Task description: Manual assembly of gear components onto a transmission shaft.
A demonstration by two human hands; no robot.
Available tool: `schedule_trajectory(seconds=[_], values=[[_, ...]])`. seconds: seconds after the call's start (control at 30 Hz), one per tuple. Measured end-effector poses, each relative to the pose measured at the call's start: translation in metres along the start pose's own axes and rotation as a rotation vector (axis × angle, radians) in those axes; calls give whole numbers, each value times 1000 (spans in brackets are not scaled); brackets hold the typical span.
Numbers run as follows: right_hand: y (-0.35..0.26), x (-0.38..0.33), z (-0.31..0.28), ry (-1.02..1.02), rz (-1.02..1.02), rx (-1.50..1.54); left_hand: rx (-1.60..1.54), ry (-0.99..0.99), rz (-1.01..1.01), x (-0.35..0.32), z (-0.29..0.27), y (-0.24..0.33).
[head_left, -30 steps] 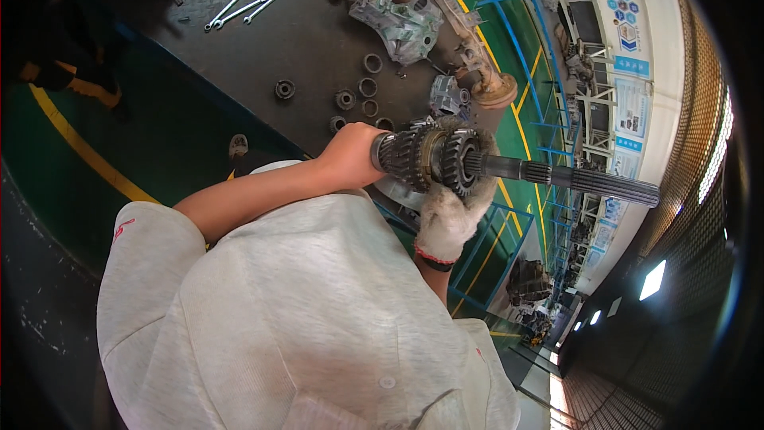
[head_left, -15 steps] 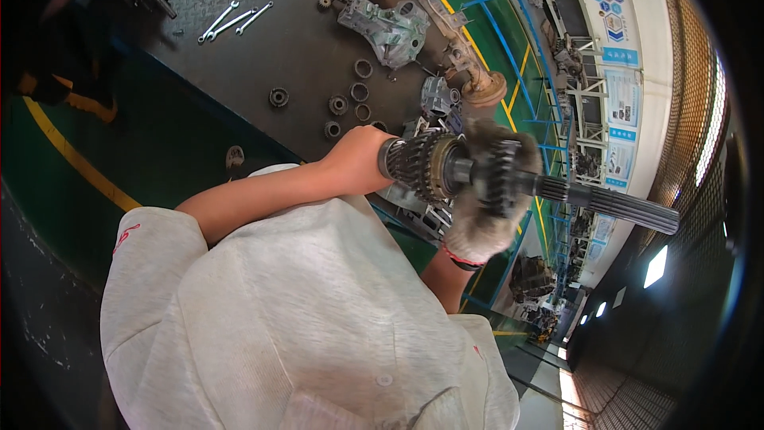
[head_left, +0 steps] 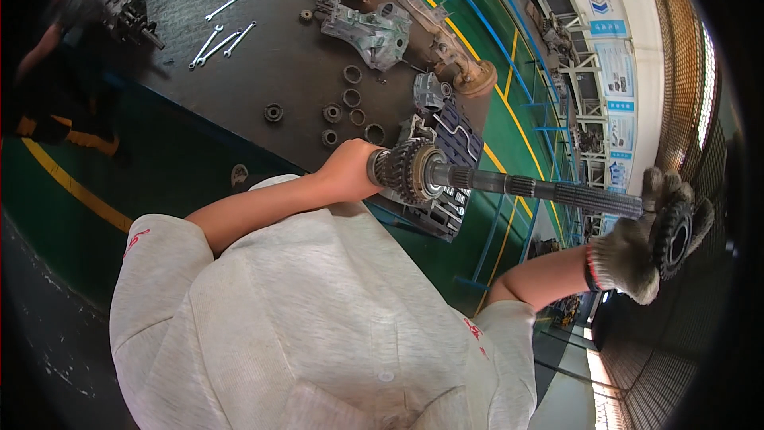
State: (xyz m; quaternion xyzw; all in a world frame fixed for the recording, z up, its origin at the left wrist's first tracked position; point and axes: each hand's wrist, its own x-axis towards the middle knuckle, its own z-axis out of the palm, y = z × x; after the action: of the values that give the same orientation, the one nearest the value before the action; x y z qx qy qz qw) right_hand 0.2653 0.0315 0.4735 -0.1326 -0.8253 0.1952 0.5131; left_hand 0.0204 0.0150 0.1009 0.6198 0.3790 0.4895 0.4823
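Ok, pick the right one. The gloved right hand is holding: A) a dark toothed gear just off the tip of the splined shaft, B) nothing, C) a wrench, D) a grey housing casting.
A: the gloved right hand grips a dark toothed gear just past the free end of the splined shaft, while the bare left hand holds the shaft's other end by its gear cluster.

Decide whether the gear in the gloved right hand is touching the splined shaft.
Apart. The head view shows the gear in the gloved right hand just past the splined shaft's tip, with a narrow gap.
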Motion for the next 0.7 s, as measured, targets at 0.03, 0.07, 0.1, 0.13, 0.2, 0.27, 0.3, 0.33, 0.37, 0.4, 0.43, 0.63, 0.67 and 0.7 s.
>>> schedule_trajectory(seconds=[0.03, 0.07, 0.1, 0.13, 0.2, 0.27, 0.3, 0.33, 0.37, 0.4, 0.43, 0.63, 0.67, 0.7], values=[[-15, 12, 3, -17, 37, -106, -3, 6, -12, 0, 2, -2], [-24, 17, 15, -35, 15, -500, -7, 15, -18, 0, 3, -1], [-33, 21, 28, -54, -12, -911, -32, 13, -40, -1, 1, -2], [-36, 21, 39, -30, 45, -1049, -62, 7, -51, -2, -1, -5], [-52, 54, 32, -485, 66, -1010, -30, 69, -73, -4, -5, -5], [-52, 71, 36, -734, 26, -1049, -40, 60, -71, -3, -8, 1], [-54, 76, 44, -824, 22, -1044, -46, 44, -54, -3, -7, -1], [-58, 79, 54, -856, 56, -1072, -33, 38, -39, -3, -7, -3], [-60, 87, 63, -951, 70, -1154, -17, 45, -38, -4, -7, -4], [-63, 94, 68, -1038, 120, -1144, -47, 52, -8, -4, -7, -3], [-65, 100, 71, -1124, 172, -1129, -48, 47, -10, -4, -8, 0], [-52, 92, 109, -1508, 166, -1337, 58, 65, 66, 4, -1, 4], [-33, 90, 121, -1586, 126, -1321, 89, 118, 32, 2, -4, 5], [-25, 83, 133, -1593, 122, -1284, 62, 131, 41, 2, -3, 3]])
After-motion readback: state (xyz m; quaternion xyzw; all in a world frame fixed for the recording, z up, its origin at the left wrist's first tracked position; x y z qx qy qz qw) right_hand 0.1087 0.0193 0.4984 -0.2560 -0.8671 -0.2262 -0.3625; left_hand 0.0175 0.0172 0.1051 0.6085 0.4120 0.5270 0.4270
